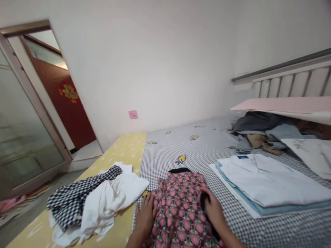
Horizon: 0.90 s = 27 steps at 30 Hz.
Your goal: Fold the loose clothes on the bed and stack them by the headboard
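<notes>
A pink floral garment with dark trim lies on the checked bed cover right before me, its lower end cut off by the picture's bottom edge. My left hand rests on the garment's left side, fingers extended and lying flat. At the right side, my right hand pinches the garment's edge, where a dark strip shows beneath the fingers. A black band pokes out at the garment's far end.
Left on the yellow strip lie a rumpled white garment and a black-and-white checked cloth. Folded shirts are stacked on the right. Behind them, a heap of clothes sits below a pink board. A doorway stands at far left.
</notes>
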Each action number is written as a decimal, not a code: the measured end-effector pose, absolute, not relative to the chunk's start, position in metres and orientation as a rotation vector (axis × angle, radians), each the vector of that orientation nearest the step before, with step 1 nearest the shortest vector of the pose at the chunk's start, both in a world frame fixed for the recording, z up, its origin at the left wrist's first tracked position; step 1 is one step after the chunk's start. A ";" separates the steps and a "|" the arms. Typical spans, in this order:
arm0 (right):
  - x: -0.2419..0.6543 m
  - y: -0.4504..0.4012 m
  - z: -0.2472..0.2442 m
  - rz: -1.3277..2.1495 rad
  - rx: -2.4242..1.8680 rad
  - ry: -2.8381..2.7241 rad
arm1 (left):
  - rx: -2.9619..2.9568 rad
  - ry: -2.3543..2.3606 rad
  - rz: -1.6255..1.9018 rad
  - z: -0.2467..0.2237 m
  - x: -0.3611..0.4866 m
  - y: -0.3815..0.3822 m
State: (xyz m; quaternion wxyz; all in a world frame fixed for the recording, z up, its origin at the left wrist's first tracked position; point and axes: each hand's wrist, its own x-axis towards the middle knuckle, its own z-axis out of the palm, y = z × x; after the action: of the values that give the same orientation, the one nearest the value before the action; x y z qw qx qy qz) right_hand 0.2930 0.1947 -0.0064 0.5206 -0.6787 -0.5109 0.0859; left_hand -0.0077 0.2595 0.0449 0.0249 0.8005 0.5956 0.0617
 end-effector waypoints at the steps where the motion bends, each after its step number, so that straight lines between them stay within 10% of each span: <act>1: 0.293 0.195 -0.008 0.194 -1.632 -1.191 | 2.522 1.792 0.213 0.046 -0.015 0.260; 10: 0.279 0.194 -0.011 0.083 -1.838 -1.592 | 2.837 2.013 0.526 0.074 -0.041 0.308; 27: 0.283 0.193 -0.013 0.099 -1.706 -1.486 | 2.717 2.316 -0.047 0.026 -0.123 0.313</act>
State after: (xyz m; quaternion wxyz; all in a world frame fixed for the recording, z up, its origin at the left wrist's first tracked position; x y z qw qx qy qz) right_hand 0.2827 0.1925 -0.0131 0.4246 -0.6819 -0.5942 0.0397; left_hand -0.1234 0.3135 0.0255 -0.2128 0.7435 0.6339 -0.0127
